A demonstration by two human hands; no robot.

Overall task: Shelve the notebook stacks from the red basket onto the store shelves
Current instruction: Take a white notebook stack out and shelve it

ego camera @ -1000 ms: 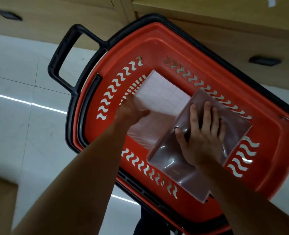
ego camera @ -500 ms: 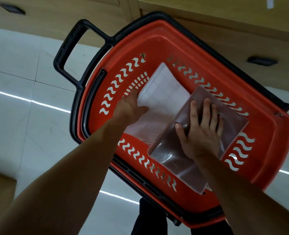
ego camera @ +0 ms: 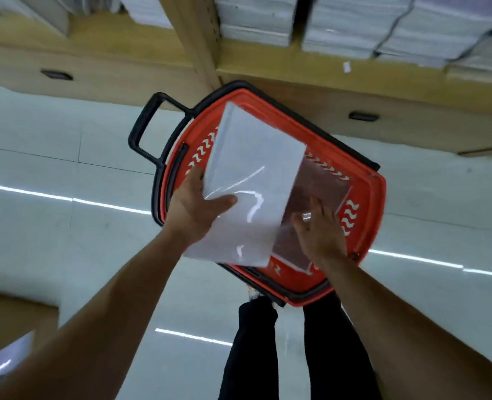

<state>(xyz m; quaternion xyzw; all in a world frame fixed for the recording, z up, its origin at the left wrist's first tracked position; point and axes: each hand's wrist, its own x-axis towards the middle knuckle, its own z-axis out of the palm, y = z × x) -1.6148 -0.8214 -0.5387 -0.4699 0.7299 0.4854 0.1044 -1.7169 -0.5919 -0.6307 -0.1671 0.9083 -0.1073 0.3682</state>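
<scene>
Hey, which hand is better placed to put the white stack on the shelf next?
Left. The left hand grips the white stack by its edge, above the basket. The right hand only rests flat on the brown stack inside the basket.

Red basket (ego camera: 379, 194) on pale tiled floor (ego camera: 51, 226); white stacks (ego camera: 354, 27) on shelf (ego camera: 267, 62)

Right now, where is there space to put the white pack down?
Bare wood shows in the left shelf bay, beside the upright post. Floor tiles left of the black handle of the red basket are free too. Crowded: the right bay is full of white stacks, and the brown pack lies in the basket under the right hand.
</scene>
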